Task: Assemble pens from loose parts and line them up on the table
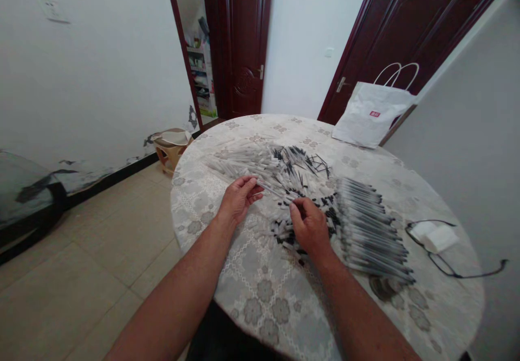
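Between thumb and fingers, my left hand (241, 198) grips a translucent pen barrel (271, 189) that slants right toward my other hand. My right hand (309, 225) is closed in a pinch by the barrel's far end; whether it holds the barrel or a small part is hidden. Behind my hands lies a heap of clear pen barrels (239, 158), with dark-tipped refills (298, 158) to its right. Black and clear pen caps (284, 231) are scattered around and under my right hand. Right of it, finished-looking pens (365, 225) lie side by side in a long row.
A patterned cloth covers the round table (266, 312). Black-framed glasses (442, 266) and folded white tissue (436, 236) lie at the right. A round dark object (384, 288) sits by the pen row. A white paper bag (371, 114) stands at the back; a wooden stool (173, 144) is beyond the left edge.
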{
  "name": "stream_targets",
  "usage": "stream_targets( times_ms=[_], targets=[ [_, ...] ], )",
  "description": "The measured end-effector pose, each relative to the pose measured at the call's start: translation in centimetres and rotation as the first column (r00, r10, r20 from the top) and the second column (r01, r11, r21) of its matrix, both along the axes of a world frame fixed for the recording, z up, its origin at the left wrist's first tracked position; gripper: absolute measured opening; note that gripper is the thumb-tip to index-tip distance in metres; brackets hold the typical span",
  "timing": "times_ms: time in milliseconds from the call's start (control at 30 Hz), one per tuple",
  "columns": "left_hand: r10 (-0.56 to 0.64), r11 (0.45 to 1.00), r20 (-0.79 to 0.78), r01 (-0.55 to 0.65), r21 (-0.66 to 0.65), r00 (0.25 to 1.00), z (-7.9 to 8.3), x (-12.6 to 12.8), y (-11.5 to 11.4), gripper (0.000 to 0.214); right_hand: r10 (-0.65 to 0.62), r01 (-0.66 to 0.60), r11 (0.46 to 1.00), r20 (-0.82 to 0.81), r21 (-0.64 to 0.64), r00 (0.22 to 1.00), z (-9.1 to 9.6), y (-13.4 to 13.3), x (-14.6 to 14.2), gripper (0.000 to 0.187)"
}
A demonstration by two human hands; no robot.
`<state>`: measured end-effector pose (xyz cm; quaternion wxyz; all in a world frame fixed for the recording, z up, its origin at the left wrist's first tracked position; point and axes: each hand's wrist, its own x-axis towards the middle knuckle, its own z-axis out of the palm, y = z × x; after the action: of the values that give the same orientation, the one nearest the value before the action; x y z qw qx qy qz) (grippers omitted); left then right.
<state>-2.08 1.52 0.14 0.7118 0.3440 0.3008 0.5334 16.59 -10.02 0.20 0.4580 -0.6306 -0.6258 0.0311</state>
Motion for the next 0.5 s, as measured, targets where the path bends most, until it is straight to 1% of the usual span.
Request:
stream_targets(
  times_ms=[100,200,267,333,433,500],
  targets=[
    [0.007,1.0,-0.017,-0.007,-0.009,1.0,0.02,0.03,0.03,0.036,0.055,-0.058,0.998,0.106,0.028,0.993,-0.06,0.12,-0.22,0.017],
    [0.043,0.999,-0.046,-0.044,-0.002,0.998,0.08,0.02,0.14,0.034,0.126,-0.136,0.99,0.202,0.034,0.971,-0.1,0.26,-0.42,0.023],
    [0.056,0.998,-0.065,-0.055,0.019,0.996,0.12,-0.01,0.3,0.033,0.12,-0.13,0.991,0.256,0.021,0.959,-0.07,0.41,-0.48,0.024],
    [0.043,0.999,-0.076,-0.041,0.026,0.996,0.16,-0.02,0.44,0.032,0.111,-0.117,0.993,0.302,0.001,0.947,0.01,0.55,-0.52,0.025],
    [0.037,0.999,-0.091,-0.035,0.019,0.995,0.17,0.05,0.52,0.03,0.137,-0.134,0.991,0.33,-0.032,0.934,0.12,0.62,-0.58,0.024],
    [0.042,0.999,-0.109,-0.04,0.016,0.993,0.13,0.15,0.55,0.028,0.157,-0.151,0.988,0.303,-0.043,0.94,0.17,0.56,-0.64,0.025]
  ],
)
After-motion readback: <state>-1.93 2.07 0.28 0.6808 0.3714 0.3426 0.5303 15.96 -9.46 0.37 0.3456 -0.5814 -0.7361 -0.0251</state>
